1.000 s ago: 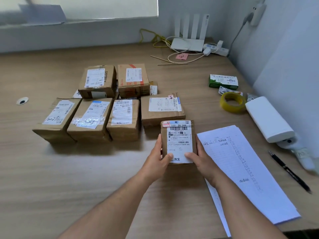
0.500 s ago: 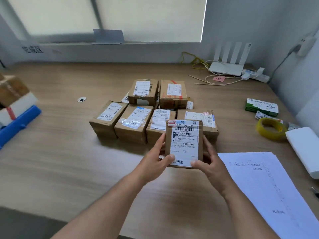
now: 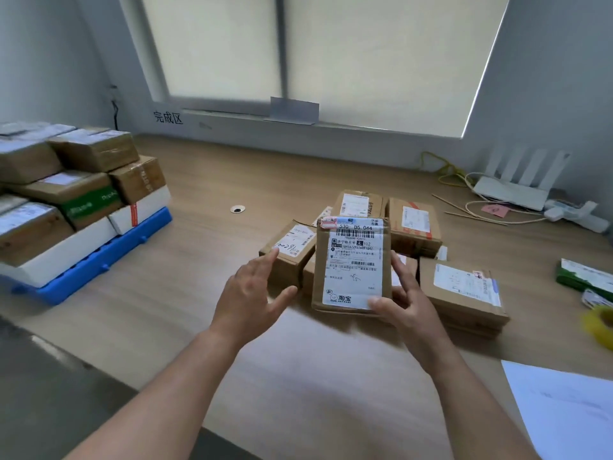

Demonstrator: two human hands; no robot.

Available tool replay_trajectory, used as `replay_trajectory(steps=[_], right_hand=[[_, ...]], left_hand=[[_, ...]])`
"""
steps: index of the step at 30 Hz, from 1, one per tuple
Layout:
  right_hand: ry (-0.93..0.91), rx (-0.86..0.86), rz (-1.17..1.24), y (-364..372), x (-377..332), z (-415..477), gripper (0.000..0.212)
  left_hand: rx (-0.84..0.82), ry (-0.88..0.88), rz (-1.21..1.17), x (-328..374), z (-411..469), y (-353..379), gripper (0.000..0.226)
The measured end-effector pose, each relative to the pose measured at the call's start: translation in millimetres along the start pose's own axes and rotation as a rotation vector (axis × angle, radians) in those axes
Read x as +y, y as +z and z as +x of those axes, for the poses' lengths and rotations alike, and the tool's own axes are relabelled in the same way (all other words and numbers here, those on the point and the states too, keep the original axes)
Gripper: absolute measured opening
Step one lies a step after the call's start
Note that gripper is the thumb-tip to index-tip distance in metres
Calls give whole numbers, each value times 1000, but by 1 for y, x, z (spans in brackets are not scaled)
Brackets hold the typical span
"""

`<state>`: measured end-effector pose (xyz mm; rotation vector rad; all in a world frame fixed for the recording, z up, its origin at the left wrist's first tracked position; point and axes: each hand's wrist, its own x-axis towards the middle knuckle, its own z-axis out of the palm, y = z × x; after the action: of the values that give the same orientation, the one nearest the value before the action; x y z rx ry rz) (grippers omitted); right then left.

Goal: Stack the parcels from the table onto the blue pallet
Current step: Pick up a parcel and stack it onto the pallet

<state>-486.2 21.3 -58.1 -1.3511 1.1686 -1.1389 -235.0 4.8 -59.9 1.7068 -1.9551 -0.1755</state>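
Brown cardboard parcel [image 3: 352, 265] (white barcode label [image 3: 356, 273] covering face, upright) pinched in right hand [image 3: 404, 307]; left hand [image 3: 252, 293] spread, holding nothing, seemingly clear of it.

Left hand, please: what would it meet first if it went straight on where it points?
Probably the leftmost loose parcel, just past the left hand; depth is unclear, so it might pass above.

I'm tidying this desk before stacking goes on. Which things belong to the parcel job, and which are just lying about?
Job: held parcel, right hand gripping it, left hand, loose parcels, blue pallet, stacked parcels.
Lying about: router, yellow tape roll, green box, paper sheet, pink note.
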Motion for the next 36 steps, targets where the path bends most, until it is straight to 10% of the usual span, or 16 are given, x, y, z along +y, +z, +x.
replay_trajectory(steps=[36], right_hand=[[-64, -270, -24, 476, -72, 150, 70]], left_hand=[[214, -302, 409, -394, -4, -250, 84]])
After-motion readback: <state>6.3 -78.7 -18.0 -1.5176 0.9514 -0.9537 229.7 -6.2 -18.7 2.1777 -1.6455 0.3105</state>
